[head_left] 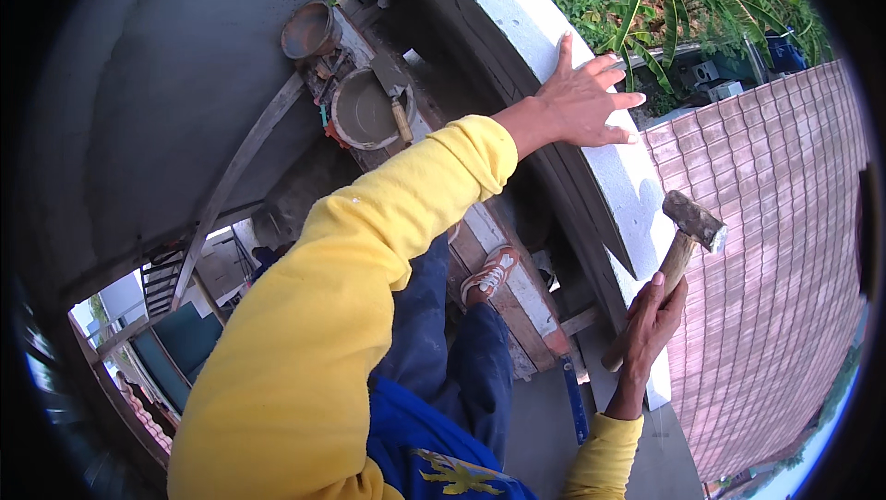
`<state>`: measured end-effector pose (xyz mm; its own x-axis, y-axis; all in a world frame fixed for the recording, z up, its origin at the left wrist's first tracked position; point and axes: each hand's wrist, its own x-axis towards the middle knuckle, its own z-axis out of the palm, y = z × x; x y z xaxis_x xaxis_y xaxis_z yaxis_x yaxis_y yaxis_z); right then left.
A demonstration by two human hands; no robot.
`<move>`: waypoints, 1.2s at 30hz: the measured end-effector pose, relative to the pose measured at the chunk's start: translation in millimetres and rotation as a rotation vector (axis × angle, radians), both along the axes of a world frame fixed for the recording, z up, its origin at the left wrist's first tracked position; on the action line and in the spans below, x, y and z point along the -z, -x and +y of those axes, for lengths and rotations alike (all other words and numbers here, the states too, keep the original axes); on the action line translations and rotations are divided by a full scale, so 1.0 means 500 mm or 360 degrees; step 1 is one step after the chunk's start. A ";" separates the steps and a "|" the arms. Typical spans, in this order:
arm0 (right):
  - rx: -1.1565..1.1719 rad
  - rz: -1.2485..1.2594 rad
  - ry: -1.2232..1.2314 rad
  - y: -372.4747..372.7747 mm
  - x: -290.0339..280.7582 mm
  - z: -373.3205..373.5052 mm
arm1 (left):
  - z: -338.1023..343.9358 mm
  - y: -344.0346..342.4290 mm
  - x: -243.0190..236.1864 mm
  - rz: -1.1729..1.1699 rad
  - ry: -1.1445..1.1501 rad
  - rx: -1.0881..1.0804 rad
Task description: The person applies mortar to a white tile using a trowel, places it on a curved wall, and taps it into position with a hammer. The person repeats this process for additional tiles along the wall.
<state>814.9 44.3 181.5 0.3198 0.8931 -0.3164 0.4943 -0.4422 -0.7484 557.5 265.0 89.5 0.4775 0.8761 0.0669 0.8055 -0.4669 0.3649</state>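
My left hand [591, 98] is spread out, its palm down on the top of a long, pale block edge [614, 181] of the wall. My right hand [651, 325] is wrapped around the wooden handle of a hammer [694, 223]. The hammer's worn, blocky metal head points up and away, just right of the block's near end and apart from it. Below that end, a lower pale piece [659, 385] continues along the wall, partly hidden behind my right hand.
I stand on a narrow plank scaffold [531, 334]. A bucket [346, 121] of grey mix with a trowel [401, 117] across its rim and another bucket [309, 31] stand further along. A blue bar [574, 398] lies near the planks' end. Beyond the wall is a tiled roof [766, 223].
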 end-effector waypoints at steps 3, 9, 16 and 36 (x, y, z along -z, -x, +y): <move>-0.0035 0.0036 0.0015 0.010 -0.008 0.025 | 0.013 0.024 0.018 0.0045 0.0002 -0.0080; -0.0033 0.0033 -0.0132 0.037 -0.038 0.030 | 0.024 0.023 0.015 -0.0014 0.0145 -0.0034; -0.0429 -0.0514 0.0192 -0.010 0.026 0.027 | 0.029 0.036 0.010 0.0026 0.0153 -0.0024; 0.0134 -0.0079 -0.0194 -0.090 -0.005 -0.083 | 0.034 0.020 -0.004 -0.0053 0.0202 0.0126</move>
